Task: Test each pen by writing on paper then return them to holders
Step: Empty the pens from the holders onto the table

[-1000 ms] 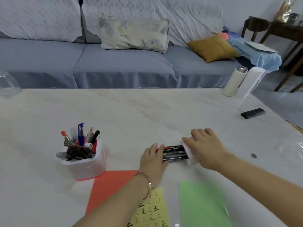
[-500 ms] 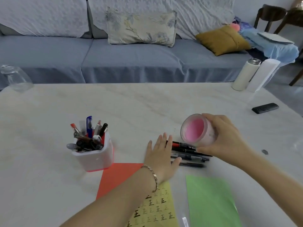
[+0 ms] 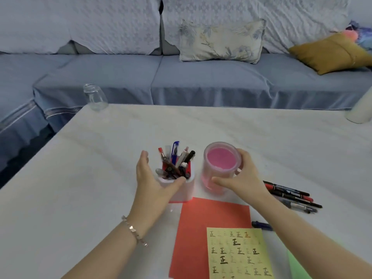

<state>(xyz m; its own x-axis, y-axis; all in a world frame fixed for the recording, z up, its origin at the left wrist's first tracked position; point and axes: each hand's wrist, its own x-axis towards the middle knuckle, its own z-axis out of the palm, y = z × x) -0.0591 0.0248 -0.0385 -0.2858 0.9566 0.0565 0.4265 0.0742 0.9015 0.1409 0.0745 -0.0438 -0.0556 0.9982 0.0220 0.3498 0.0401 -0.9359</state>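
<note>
On the counter (image 3: pixel 100 178), the empty pink holder (image 3: pixel 220 164) is gripped by the right hand (image 3: pixel 243 178), the crowded white holder (image 3: pixel 187 190) by the left hand (image 3: pixel 149 182), fingers wrapped round each. Loose pens (image 3: pixel 289 196) are seen beside the right wrist. The white holder could be tipped if jostled.

Just living-room stuff here: a pale marble table (image 3: pixel 261 137) with an empty glass jar (image 3: pixel 95 97) on its far-left corner and a white bottle (image 3: pixel 361 109) at its far-right edge, a blue sofa (image 3: pixel 201 77) right behind it, a floral pillow (image 3: pixel 221 41) past the table's middle, and a mustard cushion (image 3: pixel 330 53) past its right end.
</note>
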